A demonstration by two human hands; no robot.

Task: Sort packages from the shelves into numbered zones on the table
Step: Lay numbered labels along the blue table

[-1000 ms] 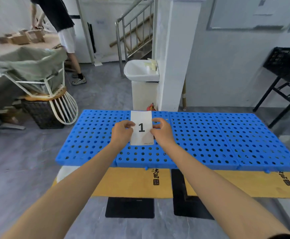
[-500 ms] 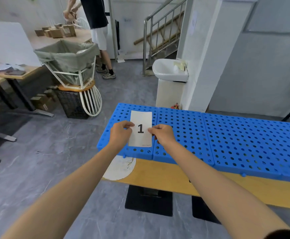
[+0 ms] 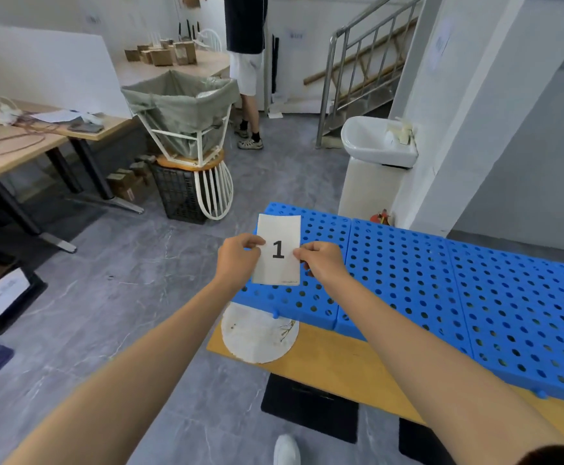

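Note:
A white paper card printed with a black "1" (image 3: 278, 229) is held upright over the left end of the blue perforated panels (image 3: 408, 280) that cover the table. My left hand (image 3: 237, 260) pinches the card's left edge. My right hand (image 3: 320, 263) pinches its right edge. Both arms reach forward from the bottom of the view. Small cardboard packages (image 3: 163, 53) stand on a far table at the back left. No shelves are in view.
A yellow tabletop (image 3: 334, 364) juts out under the panels, with a round white disc (image 3: 260, 333) at its corner. A bagged white frame bin (image 3: 183, 105) stands on a black crate. A person (image 3: 245, 62) stands at the back. A white basin (image 3: 377, 142) is beside a pillar.
My view has swung left, so the table's left end and the desks at the left now show. The card moved with both hands toward the leftmost panel.

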